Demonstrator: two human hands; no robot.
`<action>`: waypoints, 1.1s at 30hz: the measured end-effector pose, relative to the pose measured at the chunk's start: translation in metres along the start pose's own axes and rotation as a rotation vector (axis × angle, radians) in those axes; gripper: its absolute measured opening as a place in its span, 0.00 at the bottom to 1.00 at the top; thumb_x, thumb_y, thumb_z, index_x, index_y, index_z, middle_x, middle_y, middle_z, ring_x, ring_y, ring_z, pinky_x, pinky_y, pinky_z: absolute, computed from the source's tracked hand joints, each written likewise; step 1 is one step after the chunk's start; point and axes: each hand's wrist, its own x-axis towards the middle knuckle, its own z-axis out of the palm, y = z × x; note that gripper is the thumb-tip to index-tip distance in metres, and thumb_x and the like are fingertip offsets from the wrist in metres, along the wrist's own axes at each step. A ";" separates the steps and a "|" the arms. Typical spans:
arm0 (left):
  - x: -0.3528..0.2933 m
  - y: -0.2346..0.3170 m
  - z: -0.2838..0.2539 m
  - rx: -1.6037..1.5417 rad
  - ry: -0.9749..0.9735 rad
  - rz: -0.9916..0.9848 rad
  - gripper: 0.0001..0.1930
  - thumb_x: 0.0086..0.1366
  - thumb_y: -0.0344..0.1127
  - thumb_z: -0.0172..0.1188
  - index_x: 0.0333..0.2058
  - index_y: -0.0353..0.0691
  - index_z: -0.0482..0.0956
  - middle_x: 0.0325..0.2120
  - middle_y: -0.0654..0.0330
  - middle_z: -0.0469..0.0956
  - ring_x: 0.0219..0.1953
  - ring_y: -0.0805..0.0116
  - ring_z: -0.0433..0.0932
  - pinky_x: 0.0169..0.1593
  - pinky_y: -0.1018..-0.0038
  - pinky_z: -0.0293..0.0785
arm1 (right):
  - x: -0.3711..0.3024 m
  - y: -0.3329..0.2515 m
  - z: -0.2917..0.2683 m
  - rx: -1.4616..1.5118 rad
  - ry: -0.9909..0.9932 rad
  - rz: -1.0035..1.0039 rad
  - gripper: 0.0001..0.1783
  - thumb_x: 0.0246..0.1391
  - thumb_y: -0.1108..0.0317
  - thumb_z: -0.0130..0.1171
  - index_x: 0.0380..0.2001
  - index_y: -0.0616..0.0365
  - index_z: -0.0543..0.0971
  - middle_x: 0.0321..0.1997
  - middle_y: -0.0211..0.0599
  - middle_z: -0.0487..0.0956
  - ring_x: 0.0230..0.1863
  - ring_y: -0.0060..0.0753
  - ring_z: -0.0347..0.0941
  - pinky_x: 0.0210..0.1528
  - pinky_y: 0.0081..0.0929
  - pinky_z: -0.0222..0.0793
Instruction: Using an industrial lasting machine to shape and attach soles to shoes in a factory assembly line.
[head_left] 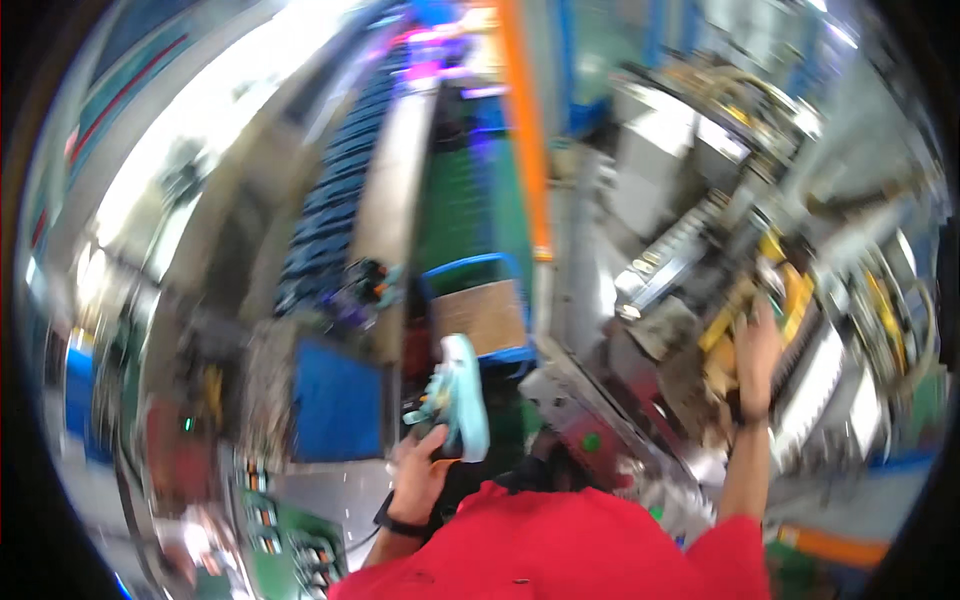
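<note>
A light-teal sneaker point(468, 405) stands roughly on end in front of my body, its pale thick sole turned to the right. Closed around its lower end is my left hand point(418, 472), which has a dark band at the wrist. To the right, my right hand point(758, 345) reaches in among the yellow parts point(722, 328) of a machine. Motion smears its fingers, and I cannot make out whether they grip anything there.
A blue-framed cart with a brown board point(482, 318) stands ahead, beside an orange post point(528, 140). Left of it runs a dark roller conveyor point(335, 200). A blue panel point(338, 402) is near my left arm. Metal machinery point(655, 265) crowds the right.
</note>
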 end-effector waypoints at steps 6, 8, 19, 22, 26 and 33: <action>-0.052 -0.035 -0.018 0.030 -0.047 -0.097 0.11 0.65 0.25 0.58 0.46 0.29 0.76 0.41 0.60 0.79 0.44 0.68 0.79 0.47 0.75 0.74 | -0.189 -0.075 0.053 0.228 -0.429 -0.278 0.06 0.50 0.75 0.57 0.33 0.60 0.78 0.30 0.49 0.78 0.34 0.54 0.75 0.38 0.43 0.69; -0.066 -0.043 -0.026 -0.228 0.052 -0.228 0.13 0.64 0.28 0.60 0.46 0.30 0.76 0.41 0.60 0.80 0.43 0.67 0.80 0.45 0.72 0.76 | -0.218 -0.050 0.099 0.124 -0.527 -0.341 0.07 0.48 0.73 0.57 0.34 0.60 0.76 0.34 0.47 0.76 0.40 0.54 0.73 0.43 0.46 0.67; -0.126 -0.098 -0.140 -0.499 0.538 -0.222 0.13 0.62 0.31 0.62 0.42 0.30 0.77 0.33 0.57 0.79 0.33 0.63 0.81 0.34 0.66 0.80 | -0.240 0.004 0.195 0.103 -0.438 -0.504 0.08 0.47 0.76 0.55 0.34 0.61 0.74 0.36 0.48 0.71 0.43 0.52 0.69 0.47 0.42 0.65; -0.139 -0.098 -0.190 -0.613 0.616 -0.191 0.10 0.60 0.27 0.63 0.39 0.29 0.76 0.33 0.53 0.79 0.33 0.59 0.82 0.32 0.59 0.83 | -0.227 -0.021 0.193 0.088 -0.406 -0.454 0.06 0.46 0.74 0.56 0.31 0.61 0.73 0.31 0.47 0.71 0.37 0.51 0.70 0.42 0.41 0.66; -0.136 -0.136 -0.292 -0.766 0.827 -0.069 0.12 0.57 0.25 0.64 0.39 0.29 0.76 0.33 0.52 0.80 0.33 0.56 0.82 0.33 0.58 0.82 | -0.177 -0.147 0.177 0.333 -0.415 -0.793 0.11 0.55 0.72 0.57 0.41 0.65 0.75 0.34 0.44 0.74 0.33 0.45 0.72 0.34 0.37 0.66; -0.108 -0.143 -0.504 -0.667 1.141 0.094 0.11 0.54 0.28 0.66 0.35 0.29 0.78 0.29 0.55 0.80 0.27 0.62 0.80 0.30 0.65 0.79 | -0.205 -0.566 0.076 0.641 -0.323 -1.220 0.10 0.58 0.73 0.56 0.43 0.63 0.76 0.40 0.41 0.77 0.42 0.35 0.74 0.46 0.31 0.70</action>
